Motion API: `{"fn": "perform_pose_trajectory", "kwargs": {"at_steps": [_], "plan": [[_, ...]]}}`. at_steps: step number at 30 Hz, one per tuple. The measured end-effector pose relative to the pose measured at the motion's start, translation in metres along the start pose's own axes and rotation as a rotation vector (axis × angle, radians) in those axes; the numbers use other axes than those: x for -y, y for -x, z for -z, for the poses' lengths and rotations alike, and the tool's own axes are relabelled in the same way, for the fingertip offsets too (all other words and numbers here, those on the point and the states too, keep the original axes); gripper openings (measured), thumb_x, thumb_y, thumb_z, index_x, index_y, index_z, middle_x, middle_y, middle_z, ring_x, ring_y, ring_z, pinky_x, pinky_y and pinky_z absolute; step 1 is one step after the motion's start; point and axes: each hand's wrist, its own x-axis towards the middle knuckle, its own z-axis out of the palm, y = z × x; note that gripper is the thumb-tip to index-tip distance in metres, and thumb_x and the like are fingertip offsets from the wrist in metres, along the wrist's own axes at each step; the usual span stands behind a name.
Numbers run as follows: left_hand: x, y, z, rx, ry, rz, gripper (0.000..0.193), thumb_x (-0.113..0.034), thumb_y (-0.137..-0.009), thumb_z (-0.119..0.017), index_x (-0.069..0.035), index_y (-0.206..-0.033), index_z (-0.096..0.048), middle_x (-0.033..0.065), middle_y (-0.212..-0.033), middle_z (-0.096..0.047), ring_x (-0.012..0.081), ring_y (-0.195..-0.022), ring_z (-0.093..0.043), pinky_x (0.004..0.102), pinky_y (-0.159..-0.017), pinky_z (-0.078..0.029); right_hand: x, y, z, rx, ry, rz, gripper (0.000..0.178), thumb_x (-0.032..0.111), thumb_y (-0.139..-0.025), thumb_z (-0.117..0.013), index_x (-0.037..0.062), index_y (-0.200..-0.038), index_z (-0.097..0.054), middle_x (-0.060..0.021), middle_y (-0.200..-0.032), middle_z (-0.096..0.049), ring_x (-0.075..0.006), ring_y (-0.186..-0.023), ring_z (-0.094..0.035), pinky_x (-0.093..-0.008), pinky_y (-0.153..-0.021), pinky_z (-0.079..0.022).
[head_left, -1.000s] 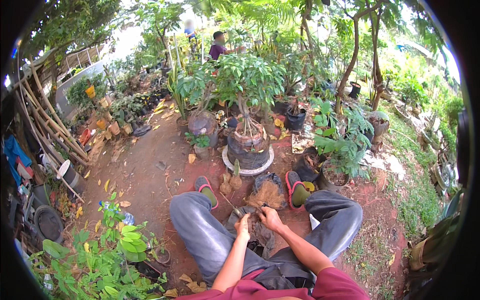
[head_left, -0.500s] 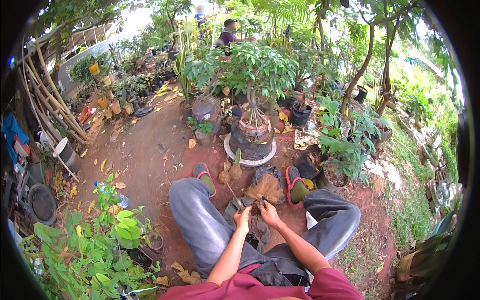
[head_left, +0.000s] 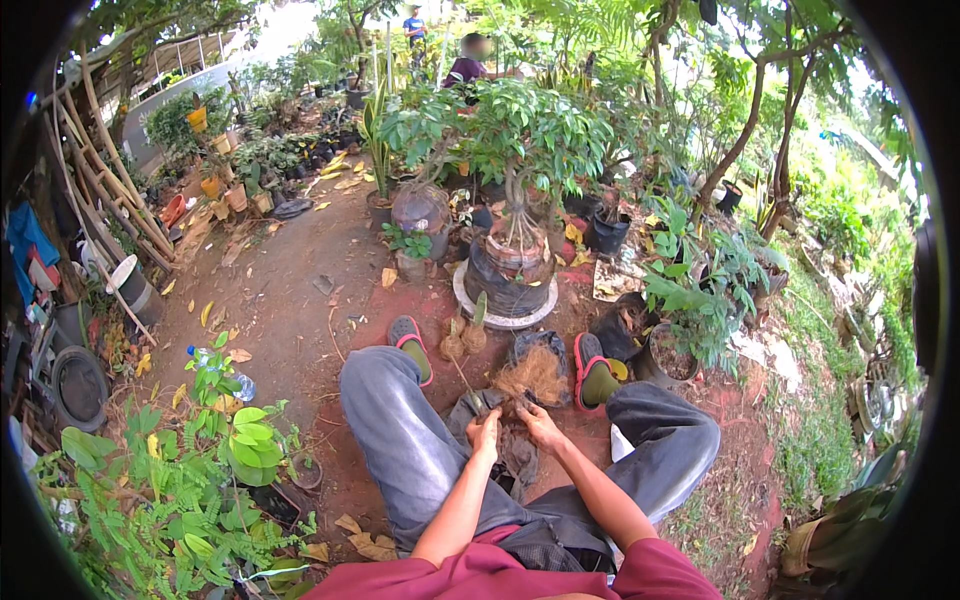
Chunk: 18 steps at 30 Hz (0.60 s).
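My left hand (head_left: 484,434) and my right hand (head_left: 542,430) are close together between my bent knees, fingers closed. Pinched in the right fingertips is a small dark clump at the lower edge of a loose bundle of brown fibre (head_left: 535,375). A greenish, stem-like piece (head_left: 479,404) shows just beyond the left fingertips; what that hand holds is too small to make out. Dark crumpled cloth or plastic (head_left: 518,455) lies beneath both hands. Ahead to the left, two fibre-covered round balls (head_left: 474,340) sit on the ground, with a green shoot rising from them.
A large potted tree (head_left: 510,280) stands on a pale round base ahead. Black pots (head_left: 665,355) and leafy plants are at the right. Leafy plants (head_left: 190,490) and a plastic bottle (head_left: 243,387) lie left. Bamboo poles (head_left: 110,180) lean at far left. Two people (head_left: 466,68) are in the distance.
The view has shifted slightly. My hands stay nearly in place, with the right fingertips still at the edge of the fibre.
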Motion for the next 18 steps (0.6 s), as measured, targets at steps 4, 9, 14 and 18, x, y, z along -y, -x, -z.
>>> {"fn": "perform_pose_trajectory", "kwargs": {"at_steps": [4, 9, 14, 18], "plan": [[0.001, -0.005, 0.004, 0.026, -0.064, 0.025, 0.035, -0.017, -0.072, -0.078, -0.004, -0.098, -0.059, 0.0024, -0.077, -0.062, 0.0131, -0.059, -0.058, 0.0293, -0.050, -0.047, 0.009, 0.006, -0.004, -0.031, -0.073, -0.066, 0.031, 0.024, -0.099, -0.052, 0.0068, -0.125, -0.052, -0.0079, -0.117, -0.062, -0.0230, -0.099, -0.064, -0.0390, -0.080, -0.055], [0.004, -0.010, 0.005, -0.001, -0.097, 0.065, 0.039, -0.017, -0.072, -0.079, -0.002, -0.103, -0.060, 0.0057, -0.089, -0.064, 0.0161, -0.071, -0.062, 0.0306, -0.064, -0.051, 0.022, 0.012, -0.009, 0.034, -0.165, -0.084, 0.030, 0.027, -0.098, -0.054, 0.0093, -0.121, -0.055, -0.0052, -0.112, -0.065, -0.0193, -0.099, -0.064, -0.0367, -0.076, -0.054], [-0.002, -0.004, -0.001, 0.045, -0.009, -0.037, 0.033, -0.018, -0.074, -0.078, -0.004, -0.099, -0.062, 0.0050, -0.088, -0.064, 0.0156, -0.070, -0.062, 0.0302, -0.061, -0.052, 0.019, 0.004, -0.013, 0.045, -0.162, -0.071, 0.027, 0.028, -0.098, -0.054, 0.0108, -0.119, -0.057, -0.0028, -0.109, -0.066, -0.0163, -0.096, -0.063, -0.0344, -0.073, -0.053], [-0.011, 0.007, -0.002, 0.045, -0.008, 0.006, 0.029, -0.021, -0.077, -0.077, -0.006, -0.096, -0.061, 0.0034, -0.081, -0.062, 0.0157, -0.064, -0.060, 0.0310, -0.054, -0.051, 0.011, -0.010, -0.017, 0.031, 0.023, 0.000, 0.030, 0.028, -0.097, -0.055, 0.0098, -0.121, -0.056, -0.0022, -0.113, -0.063, -0.0154, -0.098, -0.061, -0.0349, -0.076, -0.051]]}}
